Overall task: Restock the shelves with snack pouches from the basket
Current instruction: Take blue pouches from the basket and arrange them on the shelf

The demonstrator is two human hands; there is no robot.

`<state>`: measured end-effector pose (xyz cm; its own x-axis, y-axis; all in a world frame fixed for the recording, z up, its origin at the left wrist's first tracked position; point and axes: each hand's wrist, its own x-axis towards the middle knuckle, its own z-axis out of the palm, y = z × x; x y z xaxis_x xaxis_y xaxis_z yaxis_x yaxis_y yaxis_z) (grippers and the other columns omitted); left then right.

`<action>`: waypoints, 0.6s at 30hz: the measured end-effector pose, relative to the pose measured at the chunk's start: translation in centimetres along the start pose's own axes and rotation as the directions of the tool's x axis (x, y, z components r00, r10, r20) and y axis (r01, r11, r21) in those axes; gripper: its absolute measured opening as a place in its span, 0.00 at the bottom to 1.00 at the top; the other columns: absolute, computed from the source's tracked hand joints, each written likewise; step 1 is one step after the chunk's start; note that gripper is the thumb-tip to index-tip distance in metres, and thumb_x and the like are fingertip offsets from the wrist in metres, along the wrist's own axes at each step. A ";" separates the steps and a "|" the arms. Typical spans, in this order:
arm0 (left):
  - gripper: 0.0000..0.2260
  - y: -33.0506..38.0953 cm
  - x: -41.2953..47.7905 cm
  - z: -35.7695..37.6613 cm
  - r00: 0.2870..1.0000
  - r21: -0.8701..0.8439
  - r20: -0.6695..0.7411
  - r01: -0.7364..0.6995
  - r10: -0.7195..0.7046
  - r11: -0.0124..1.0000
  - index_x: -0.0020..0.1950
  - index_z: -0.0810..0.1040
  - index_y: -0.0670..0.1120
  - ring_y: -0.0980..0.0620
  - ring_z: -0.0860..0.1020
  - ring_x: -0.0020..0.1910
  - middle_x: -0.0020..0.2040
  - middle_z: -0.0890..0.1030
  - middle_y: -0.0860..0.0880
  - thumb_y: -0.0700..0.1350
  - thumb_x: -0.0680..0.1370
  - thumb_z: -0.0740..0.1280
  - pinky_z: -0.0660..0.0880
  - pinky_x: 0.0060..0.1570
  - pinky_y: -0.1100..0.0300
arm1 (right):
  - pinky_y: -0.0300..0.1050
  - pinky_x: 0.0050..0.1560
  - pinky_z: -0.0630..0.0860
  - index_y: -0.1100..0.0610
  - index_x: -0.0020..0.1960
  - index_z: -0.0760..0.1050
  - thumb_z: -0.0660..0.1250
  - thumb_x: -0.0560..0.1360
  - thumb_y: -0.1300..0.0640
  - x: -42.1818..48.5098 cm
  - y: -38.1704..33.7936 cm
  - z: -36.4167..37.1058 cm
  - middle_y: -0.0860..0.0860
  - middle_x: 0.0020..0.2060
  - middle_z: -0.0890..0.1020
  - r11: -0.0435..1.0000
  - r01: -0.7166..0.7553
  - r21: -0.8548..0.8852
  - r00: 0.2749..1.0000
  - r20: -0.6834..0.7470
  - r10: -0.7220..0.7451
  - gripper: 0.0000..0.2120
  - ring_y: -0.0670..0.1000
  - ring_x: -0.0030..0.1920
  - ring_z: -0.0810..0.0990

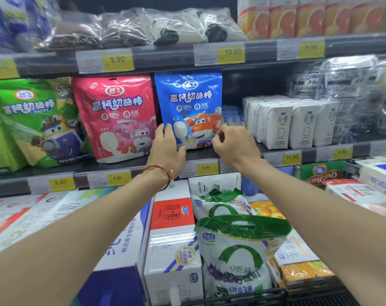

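Left hand [165, 149], fingers straight, touched the upright glossy blue snack pouch [188, 100]; right hand [235, 144] curled at its edge, grip undeterminable.

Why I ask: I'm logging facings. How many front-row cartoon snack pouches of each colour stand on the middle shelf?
Green pouch: 1
Pink pouch: 1
Blue pouch: 1
Total: 3 in the front row; any standing behind them are hidden.
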<state>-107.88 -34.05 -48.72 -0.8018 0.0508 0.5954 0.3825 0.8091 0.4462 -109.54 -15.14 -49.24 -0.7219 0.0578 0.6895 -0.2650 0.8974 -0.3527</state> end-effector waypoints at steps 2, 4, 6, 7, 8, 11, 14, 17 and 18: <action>0.25 -0.2 -1.1 -0.9 0.999 0.010 -0.006 -0.042 0.042 0.999 0.73 0.65 0.38 0.44 0.67 0.70 0.71 0.66 0.41 0.43 0.78 0.66 0.61 0.68 0.58 | 0.48 0.39 0.73 0.54 0.45 0.76 0.61 0.78 0.50 -0.6 -0.6 0.1 0.51 0.40 0.80 0.999 0.013 0.041 1.000 0.005 -0.013 0.10 0.54 0.43 0.77; 0.20 -0.4 -2.2 -2.1 0.997 0.016 -0.024 -0.067 0.067 0.998 0.70 0.69 0.40 0.47 0.70 0.66 0.67 0.71 0.44 0.42 0.78 0.66 0.62 0.63 0.64 | 0.49 0.41 0.75 0.55 0.46 0.76 0.63 0.78 0.53 -1.7 -2.1 0.5 0.50 0.41 0.80 0.990 0.082 0.112 0.996 -0.028 -0.079 0.07 0.53 0.44 0.77; 0.17 -0.8 -3.7 -3.5 0.994 0.008 -0.066 -0.086 0.086 0.996 0.66 0.73 0.42 0.48 0.72 0.62 0.63 0.74 0.45 0.41 0.77 0.66 0.62 0.60 0.66 | 0.49 0.43 0.76 0.56 0.49 0.77 0.64 0.78 0.55 -3.1 -4.1 0.8 0.50 0.43 0.81 0.964 0.174 0.203 0.982 -0.107 -0.154 0.05 0.52 0.45 0.77; 0.16 -1.1 -4.7 -4.2 0.991 0.001 -0.093 -0.100 0.100 0.995 0.64 0.74 0.42 0.48 0.73 0.60 0.61 0.75 0.46 0.40 0.77 0.66 0.64 0.60 0.66 | 0.47 0.44 0.75 0.56 0.51 0.77 0.65 0.79 0.55 -3.9 -5.4 0.9 0.50 0.44 0.81 0.946 0.209 0.249 0.974 -0.144 -0.177 0.06 0.51 0.46 0.77; 0.14 -1.5 -5.9 -5.0 0.986 -0.002 -0.118 -0.115 0.114 0.993 0.63 0.75 0.42 0.49 0.74 0.58 0.59 0.76 0.47 0.39 0.76 0.66 0.65 0.59 0.66 | 0.45 0.45 0.75 0.57 0.52 0.78 0.65 0.79 0.56 -4.6 -6.8 0.9 0.50 0.46 0.81 0.927 0.241 0.288 0.965 -0.171 -0.198 0.06 0.51 0.47 0.77; 0.13 -3.2 -9.5 -7.4 0.982 0.020 -0.162 -0.097 0.099 0.995 0.61 0.76 0.44 0.52 0.74 0.58 0.58 0.77 0.49 0.39 0.77 0.65 0.66 0.59 0.67 | 0.47 0.48 0.76 0.58 0.53 0.79 0.66 0.78 0.56 -6.7 -11.1 1.6 0.50 0.46 0.82 0.871 0.320 0.374 0.944 -0.204 -0.259 0.07 0.52 0.48 0.78; 0.11 -5.7 -13.2 -10.5 0.987 0.071 -0.162 0.003 0.009 0.997 0.61 0.75 0.48 0.51 0.75 0.58 0.58 0.76 0.51 0.43 0.79 0.63 0.71 0.57 0.58 | 0.49 0.49 0.77 0.58 0.51 0.79 0.66 0.77 0.56 -9.7 -15.6 2.9 0.49 0.45 0.82 0.818 0.347 0.460 0.938 -0.186 -0.293 0.07 0.53 0.49 0.78; 0.12 -8.7 -18.0 -13.8 0.978 0.166 -0.181 0.131 -0.100 0.977 0.62 0.74 0.51 0.50 0.75 0.58 0.59 0.77 0.52 0.46 0.79 0.61 0.74 0.55 0.50 | 0.49 0.49 0.76 0.57 0.52 0.79 0.67 0.75 0.56 -13.4 -20.0 4.6 0.49 0.47 0.82 0.770 0.352 0.532 0.933 -0.138 -0.331 0.08 0.53 0.50 0.78; 0.12 -9.7 -19.9 -15.0 0.972 0.200 -0.192 0.177 -0.138 0.964 0.62 0.74 0.51 0.50 0.75 0.58 0.59 0.77 0.53 0.47 0.79 0.61 0.73 0.55 0.51 | 0.49 0.50 0.76 0.57 0.52 0.79 0.67 0.74 0.55 -14.8 -21.5 5.2 0.49 0.47 0.82 0.746 0.354 0.565 0.929 -0.119 -0.351 0.09 0.53 0.50 0.78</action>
<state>-88.77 -51.65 -54.86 -0.7439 -0.1750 0.6450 0.1351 0.9058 0.4016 -96.48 -37.58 -55.10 -0.5017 -0.2091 0.8394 -0.8139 0.4428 -0.3761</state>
